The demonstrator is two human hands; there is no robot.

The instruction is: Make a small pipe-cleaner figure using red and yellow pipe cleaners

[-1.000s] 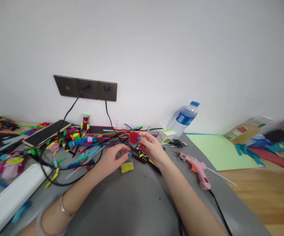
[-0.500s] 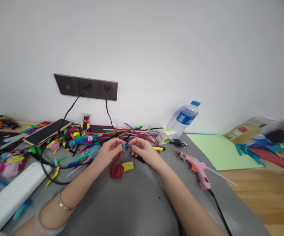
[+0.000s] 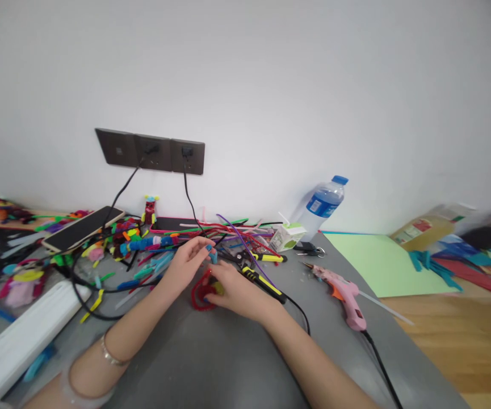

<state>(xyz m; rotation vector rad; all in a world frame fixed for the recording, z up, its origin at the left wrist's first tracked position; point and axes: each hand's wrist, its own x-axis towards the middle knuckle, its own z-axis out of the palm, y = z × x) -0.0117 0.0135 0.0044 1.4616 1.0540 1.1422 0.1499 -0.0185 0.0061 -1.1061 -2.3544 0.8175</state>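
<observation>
Coiled, fuzzy red chenille stem (image 3: 202,292): located between both hands, over the smooth grey tabletop (image 3: 228,352). Left hand (image 3: 189,261): thumb and forefinger tips close together above the coil; grip on stem end hidden, cannot tell. Right hand (image 3: 236,289): thumb against coil, fingers curved above; firm pinch or light contact, cannot tell. Partly covered beneath right hand: fuzzy yellow chenille block (image 3: 218,288).

Possible faults:
- Loosened spiral, from uneven pull between hands.
- Flattened pile, from excess thumb pressure.
- Dragged yellow block, from contact with fibres.
- Snagged right wrist, from adjacent black-and-yellow-handled pliers (image 3: 264,285).
</observation>
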